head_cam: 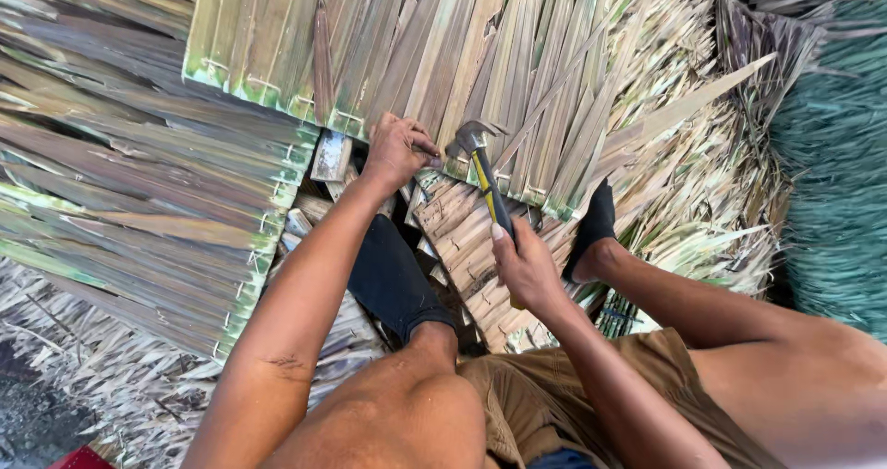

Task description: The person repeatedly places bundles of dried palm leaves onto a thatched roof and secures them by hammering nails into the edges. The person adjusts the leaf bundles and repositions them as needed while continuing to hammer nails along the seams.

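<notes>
Hammer [487, 181] handle sits clenched in right hand [525, 268] fingers; left hand [395, 152] fingers pinch thatch [517, 72] beside its head.

Hammer [488, 181] handle yellow-black; socks [395, 280] black; shorts [545, 400] khaki; leaf panels [249, 35] green-tan.

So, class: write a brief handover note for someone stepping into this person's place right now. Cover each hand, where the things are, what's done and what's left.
Left hand: pressed on the edge of the palm-leaf thatch panel, fingertips pinched beside the hammer head; whether they hold a nail cannot be seen.
Right hand: gripping the yellow-and-black handle of the claw hammer, head resting at the panel's stitched edge.
Feet in black socks stand on the lower panels.
Done: several panels lie overlapped.
Left: fixing this edge, seemingly.
</notes>
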